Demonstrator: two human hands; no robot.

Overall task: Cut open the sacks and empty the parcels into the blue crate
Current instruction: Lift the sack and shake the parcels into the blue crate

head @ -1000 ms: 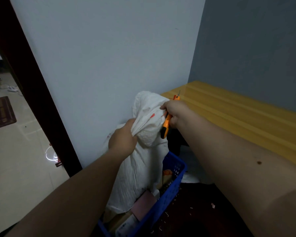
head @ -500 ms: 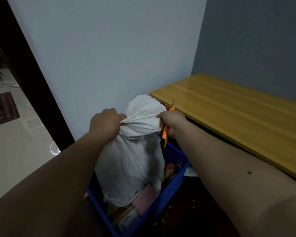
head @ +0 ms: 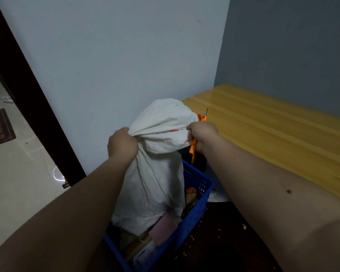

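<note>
Sack half emptied over the crate

Left hand [head: 122, 144] and right hand [head: 202, 135], which also held the orange cutter [head: 194, 149], pinched the white sack [head: 157, 165] at frame centre; some parcels [head: 164, 229] already lay in the blue crate [head: 199, 205] below, the rest probably remained inside.

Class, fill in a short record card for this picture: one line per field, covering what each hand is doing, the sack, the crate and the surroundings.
Left hand: grips a bunched fold of the white sack
Right hand: grips the sack's other side and holds an orange cutter
Sack: held upside down, its lower end inside the blue crate
Crate contents: parcels, one a pink packet
Beside the crate: yellow wooden table, on the right
</note>
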